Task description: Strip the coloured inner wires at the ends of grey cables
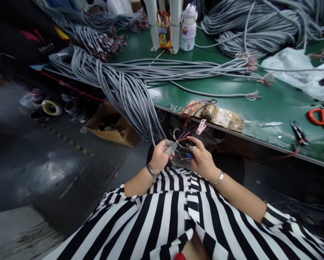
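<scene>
My left hand (161,156) is closed on the end of a grey cable (173,148), where its thin coloured wires (183,135) fan out. Close on its right, my right hand (204,159) has its thumb and fingers bent in at these wires; what lies between them is too small to make out. Grey covers wrap some fingertips on both hands. A small blue piece (189,155) shows below the right thumb. Behind the left hand, a thick bundle of grey cables (129,92) hangs over the bench edge. A pink clip (201,127) sits just beyond the wires.
On the green bench (216,92) lie a taped wooden block (224,117), cutters (298,131), orange-handled pliers (323,117) and a plastic bag (300,70). Coiled cables (259,29), a bottle (188,29) and scissors (163,18) stand farther back. A cardboard box (112,126) is on the floor.
</scene>
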The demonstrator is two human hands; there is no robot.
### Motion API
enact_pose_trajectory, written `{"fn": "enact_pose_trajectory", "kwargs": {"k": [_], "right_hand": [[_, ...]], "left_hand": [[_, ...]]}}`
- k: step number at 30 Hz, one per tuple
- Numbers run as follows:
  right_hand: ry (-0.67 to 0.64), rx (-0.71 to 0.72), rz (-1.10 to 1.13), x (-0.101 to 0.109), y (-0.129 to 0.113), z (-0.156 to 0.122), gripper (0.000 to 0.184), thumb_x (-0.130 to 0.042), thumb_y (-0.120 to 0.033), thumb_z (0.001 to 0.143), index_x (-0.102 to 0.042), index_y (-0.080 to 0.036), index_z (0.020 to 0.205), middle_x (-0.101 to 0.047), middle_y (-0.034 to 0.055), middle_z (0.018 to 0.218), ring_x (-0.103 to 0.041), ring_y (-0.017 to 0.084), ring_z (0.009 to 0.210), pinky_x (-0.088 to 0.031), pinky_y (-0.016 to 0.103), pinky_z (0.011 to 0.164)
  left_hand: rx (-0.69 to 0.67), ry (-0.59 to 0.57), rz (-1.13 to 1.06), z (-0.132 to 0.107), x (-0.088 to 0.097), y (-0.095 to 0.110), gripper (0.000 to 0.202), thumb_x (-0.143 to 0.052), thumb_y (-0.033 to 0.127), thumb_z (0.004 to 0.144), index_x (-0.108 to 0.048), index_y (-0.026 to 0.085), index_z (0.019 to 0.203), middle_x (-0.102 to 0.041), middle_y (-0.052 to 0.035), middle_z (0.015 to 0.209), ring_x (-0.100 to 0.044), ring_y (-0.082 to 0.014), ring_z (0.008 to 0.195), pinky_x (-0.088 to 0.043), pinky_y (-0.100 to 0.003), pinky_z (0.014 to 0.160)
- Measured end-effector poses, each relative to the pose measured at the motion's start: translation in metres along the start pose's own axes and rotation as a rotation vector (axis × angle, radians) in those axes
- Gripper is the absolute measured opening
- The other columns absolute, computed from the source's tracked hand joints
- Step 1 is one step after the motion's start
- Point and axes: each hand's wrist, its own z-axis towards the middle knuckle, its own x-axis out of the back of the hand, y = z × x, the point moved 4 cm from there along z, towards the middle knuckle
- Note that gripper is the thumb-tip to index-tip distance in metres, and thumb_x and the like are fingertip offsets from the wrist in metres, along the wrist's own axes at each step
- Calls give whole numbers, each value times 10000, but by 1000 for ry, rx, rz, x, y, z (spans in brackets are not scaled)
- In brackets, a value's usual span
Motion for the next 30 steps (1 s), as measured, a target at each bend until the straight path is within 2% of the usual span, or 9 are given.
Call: {"fn": "enact_pose_trajectory", "kwargs": {"k": [3, 6, 8, 10, 12, 14, 17, 22, 30], "right_hand": [[-33, -36, 82, 0, 2, 0, 306, -506, -62, 766, -588, -200, 1026, -527, 151, 1397, -626, 250, 1149, -555, 393, 913], [81, -104, 204, 13, 7, 0, 53, -564, -215, 859, -614, -205, 875, -617, 138, 1270, -649, 239, 1055, -550, 374, 871], [198, -202, 286, 23, 12, -1, 143, -559, -311, 901, -622, -204, 830, -673, 119, 1139, -655, 231, 995, -540, 372, 855], [245, -330, 380, 27, 16, -1, 194, -560, -377, 911, -647, -204, 917, -696, 87, 968, -659, 207, 852, -546, 355, 774], [187, -430, 501, 22, 17, 2, 275, -607, -435, 879, -646, -205, 1025, -675, 45, 819, -624, 178, 698, -540, 325, 666], [92, -467, 607, 14, 14, 7, 330, -671, -465, 822, -646, -208, 1028, -650, 20, 743, -599, 172, 652, -532, 312, 628], [13, -475, 687, 4, 8, 16, 319, -727, -457, 764, -658, -209, 954, -659, 21, 744, -617, 187, 701, -540, 317, 659], [61, -530, 752, -5, 8, 21, 251, -716, -426, 765, -664, -190, 835, -681, 28, 749, -610, 167, 668, -529, 305, 648], [82, -773, 1062, -22, 10, 8, 319, -808, -405, 656, -699, -179, 852, -688, 18, 739, -575, 131, 613, -476, 272, 598]], "left_hand": [[-11, 18, 15, 0, 0, 1, 326, -764, 414, 732, -624, 148, 860, -604, 33, 568, -521, -62, 460, -399, -150, 423], [-44, 44, 54, -1, 1, 4, 325, -766, 409, 730, -631, 146, 863, -607, 32, 565, -533, -66, 466, -415, -154, 433], [-70, 52, 83, -3, 2, 6, 315, -765, 405, 734, -638, 146, 862, -613, 29, 569, -539, -69, 470, -423, -160, 439], [-98, 54, 111, -4, 2, 7, 306, -768, 401, 734, -649, 148, 856, -619, 25, 578, -550, -76, 481, -430, -167, 446], [-129, 50, 137, -5, 1, 7, 293, -777, 392, 729, -662, 151, 848, -627, 20, 593, -557, -80, 498, -440, -174, 464], [-166, 36, 156, -7, -2, 8, 274, -785, 379, 725, -674, 154, 834, -645, 12, 629, -563, -81, 522, -457, -181, 498], [-219, 3, 174, -9, -6, 9, 240, -783, 359, 736, -687, 156, 821, -678, -7, 693, -585, -91, 566, -484, -195, 551], [-294, -11, 219, -11, -6, 10, 201, -759, 334, 767, -699, 159, 846, -663, -5, 656, -607, -108, 588, -505, -209, 593], [-326, -8, 275, -10, -5, 8, 235, -700, 377, 817, -679, 147, 861, -651, -2, 622, -614, -102, 571, -504, -187, 559]]}}
